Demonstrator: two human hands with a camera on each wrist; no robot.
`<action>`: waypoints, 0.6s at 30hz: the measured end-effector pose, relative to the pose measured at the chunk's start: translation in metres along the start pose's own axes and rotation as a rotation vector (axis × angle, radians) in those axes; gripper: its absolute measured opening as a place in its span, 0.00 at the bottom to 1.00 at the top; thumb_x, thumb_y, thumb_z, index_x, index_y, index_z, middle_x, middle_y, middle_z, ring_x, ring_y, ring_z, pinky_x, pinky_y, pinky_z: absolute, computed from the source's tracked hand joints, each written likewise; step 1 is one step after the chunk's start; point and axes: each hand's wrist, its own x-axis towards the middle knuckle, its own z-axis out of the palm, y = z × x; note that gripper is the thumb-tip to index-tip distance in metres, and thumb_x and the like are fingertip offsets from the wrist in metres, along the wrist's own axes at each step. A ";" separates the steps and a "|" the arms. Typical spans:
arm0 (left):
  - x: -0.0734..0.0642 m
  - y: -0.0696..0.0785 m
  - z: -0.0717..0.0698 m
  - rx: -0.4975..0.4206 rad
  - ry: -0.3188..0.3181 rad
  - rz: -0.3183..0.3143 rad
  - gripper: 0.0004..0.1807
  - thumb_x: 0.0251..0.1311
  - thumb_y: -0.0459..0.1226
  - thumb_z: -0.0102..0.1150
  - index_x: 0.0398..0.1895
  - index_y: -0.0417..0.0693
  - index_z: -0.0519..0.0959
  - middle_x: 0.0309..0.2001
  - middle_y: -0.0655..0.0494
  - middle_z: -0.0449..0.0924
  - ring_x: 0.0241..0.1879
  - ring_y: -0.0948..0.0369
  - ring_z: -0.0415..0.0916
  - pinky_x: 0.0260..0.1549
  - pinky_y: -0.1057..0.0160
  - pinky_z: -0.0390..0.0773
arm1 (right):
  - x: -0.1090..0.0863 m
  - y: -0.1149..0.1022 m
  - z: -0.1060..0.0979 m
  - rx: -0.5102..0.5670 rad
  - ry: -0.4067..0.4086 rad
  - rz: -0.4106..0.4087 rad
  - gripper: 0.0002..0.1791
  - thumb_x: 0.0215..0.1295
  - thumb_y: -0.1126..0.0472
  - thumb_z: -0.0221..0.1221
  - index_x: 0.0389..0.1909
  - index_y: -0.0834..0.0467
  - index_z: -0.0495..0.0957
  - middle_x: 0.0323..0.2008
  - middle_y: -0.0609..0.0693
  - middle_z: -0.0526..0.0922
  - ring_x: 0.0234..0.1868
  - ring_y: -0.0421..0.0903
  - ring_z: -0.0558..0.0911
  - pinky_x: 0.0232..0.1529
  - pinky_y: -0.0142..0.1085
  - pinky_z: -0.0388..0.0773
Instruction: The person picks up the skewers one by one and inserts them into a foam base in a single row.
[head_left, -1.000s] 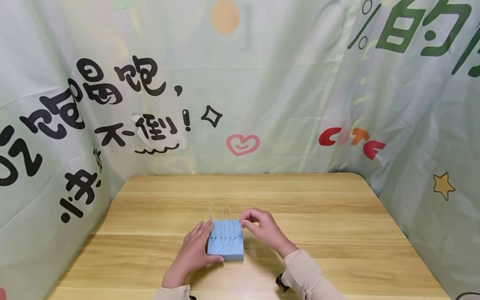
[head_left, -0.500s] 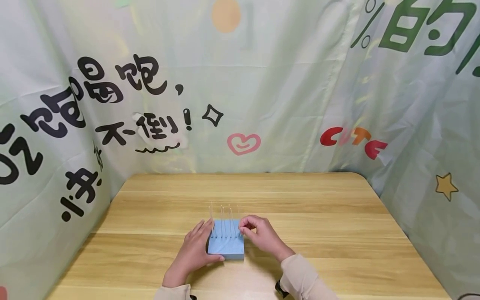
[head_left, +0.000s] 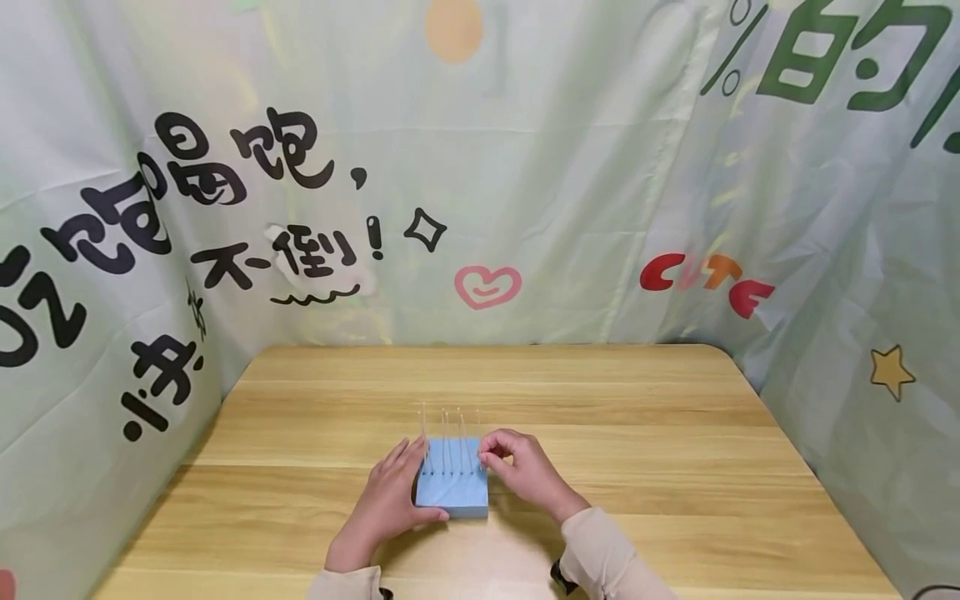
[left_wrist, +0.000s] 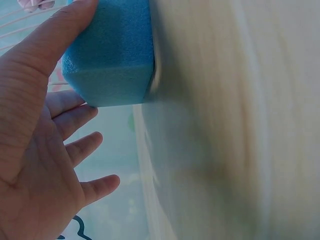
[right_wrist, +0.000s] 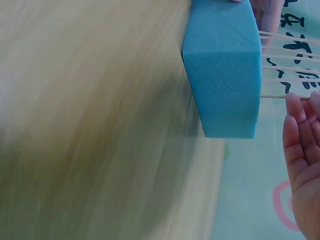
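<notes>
On the desk [head_left: 600, 417], five thin sticks [head_left: 448, 442] stand in the blue foam block [head_left: 452, 493]; the right hand [head_left: 525, 468] pinches the rightmost, while the left hand [head_left: 386, 500] steadies the block with straight fingers.

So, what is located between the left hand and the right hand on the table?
In the head view, the blue foam block with thin upright sticks lies between the left hand and the right hand.
</notes>
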 end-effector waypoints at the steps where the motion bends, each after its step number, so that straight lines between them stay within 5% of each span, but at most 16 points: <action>1: 0.000 0.000 0.000 -0.002 -0.001 0.000 0.61 0.30 0.56 0.76 0.69 0.37 0.61 0.70 0.43 0.58 0.69 0.41 0.52 0.63 0.36 0.55 | 0.000 0.000 -0.001 -0.004 0.001 0.002 0.04 0.60 0.69 0.61 0.28 0.57 0.78 0.28 0.44 0.79 0.31 0.35 0.78 0.34 0.31 0.80; 11: -0.003 -0.005 0.001 -0.024 -0.005 -0.024 0.63 0.31 0.56 0.76 0.72 0.41 0.56 0.71 0.44 0.55 0.70 0.42 0.49 0.63 0.35 0.53 | -0.008 0.003 -0.023 -0.106 -0.002 0.069 0.04 0.63 0.64 0.60 0.37 0.58 0.82 0.36 0.46 0.83 0.36 0.40 0.80 0.39 0.33 0.80; 18: -0.012 -0.005 -0.021 0.000 0.000 -0.047 0.62 0.34 0.58 0.73 0.72 0.39 0.55 0.72 0.45 0.51 0.71 0.43 0.46 0.62 0.34 0.52 | -0.028 0.000 -0.062 -0.431 0.026 0.107 0.17 0.68 0.59 0.55 0.53 0.64 0.77 0.52 0.58 0.80 0.53 0.54 0.78 0.56 0.48 0.74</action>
